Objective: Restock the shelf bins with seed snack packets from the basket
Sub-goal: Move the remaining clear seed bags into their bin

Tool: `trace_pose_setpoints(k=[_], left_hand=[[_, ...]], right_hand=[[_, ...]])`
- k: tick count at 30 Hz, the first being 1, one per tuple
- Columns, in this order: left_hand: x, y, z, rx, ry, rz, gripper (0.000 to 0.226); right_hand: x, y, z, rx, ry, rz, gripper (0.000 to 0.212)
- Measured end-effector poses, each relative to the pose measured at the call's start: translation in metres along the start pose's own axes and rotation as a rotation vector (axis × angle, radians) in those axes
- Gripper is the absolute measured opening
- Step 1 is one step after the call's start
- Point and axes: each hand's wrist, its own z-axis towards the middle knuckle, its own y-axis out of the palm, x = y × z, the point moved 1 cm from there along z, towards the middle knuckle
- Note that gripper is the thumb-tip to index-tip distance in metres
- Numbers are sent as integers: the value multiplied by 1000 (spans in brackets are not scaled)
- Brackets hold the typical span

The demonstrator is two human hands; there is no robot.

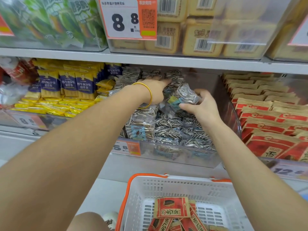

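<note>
Clear shelf bin: left hand flat, fingers spread on sunflower seed packets; right hand grips one clear packet. Basket below.

We see the lower shelf carrying three clear bins along its front edge: yellow packets, seed packets, red packets.

A shop: price tags front shelf bins of what look like snack packets.
</note>
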Motion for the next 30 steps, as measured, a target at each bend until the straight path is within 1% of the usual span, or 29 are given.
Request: trace_pose_setpoints(k=[3,5,10,14,17,19,21,22,25,27,30], left_hand=[[1,0,0,-2,-4,-6,73],[0,0,1,1,1,-7,73],[-1,0,0,1,1,-12,73],[0,1,0,11,15,-24,70],[-1,1,2,12,16,-75,72],[-1,0,2,9,9,-104,74],[0,-1,2,12,9,-127,74],[0,-1,1,16,12,-136,74],[1,0,0,37,13,-123,73],[2,0,-1,55,6,-88,74],[1,-1,-1,46,5,-70,74]], right_hand=[[1,-6,-7,-53,-107,-248,58],[-2,-8,-9,-64,-168,-346,53],[-15,-3,-7,-118,-277,-611,57],[-25,7,-1,-175,-274,-612,60],[-31,11,15,-209,-216,-594,60],[-32,12,21,-217,-166,-584,66],[-29,13,23,-213,-133,-536,74],[-27,13,22,-206,-127,-524,75],[-23,16,18,-198,-135,-557,69],[-23,19,16,-180,-134,-577,69],[-22,19,10,-121,-55,-489,82]])
